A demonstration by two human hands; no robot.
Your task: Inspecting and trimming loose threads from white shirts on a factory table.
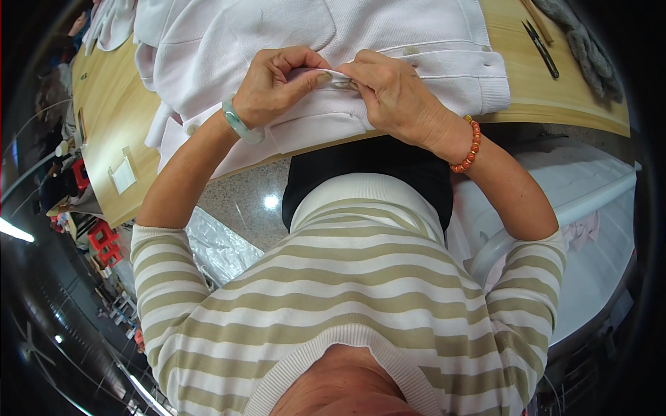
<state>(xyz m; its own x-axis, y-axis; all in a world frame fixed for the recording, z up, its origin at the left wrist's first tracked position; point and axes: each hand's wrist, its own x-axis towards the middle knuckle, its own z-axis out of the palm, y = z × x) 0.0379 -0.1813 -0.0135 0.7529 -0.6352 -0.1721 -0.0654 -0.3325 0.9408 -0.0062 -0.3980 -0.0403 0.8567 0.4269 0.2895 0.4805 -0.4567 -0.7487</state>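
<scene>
A white knitted cardigan (277,28) lies over the near edge of the table, its buttoned front band running toward the right. My left hand (270,84), with a pale green bangle at the wrist, pinches a fold of the band between thumb and fingers. Close beside it, my right hand (394,93), wearing an orange bead bracelet, grips the same fold with closed fingers. A pale button (341,84) seems to sit between the fingertips, partly covered by them. Farther right along the band, another button (411,50) shows.
Black tweezers (541,50) lie on the wooden table (104,104) at the right, near a grey fuzzy cloth (588,52). A small white card (123,175) rests at the left. White sheeting (590,277) and a pale curved rail (590,201) are below the table at right.
</scene>
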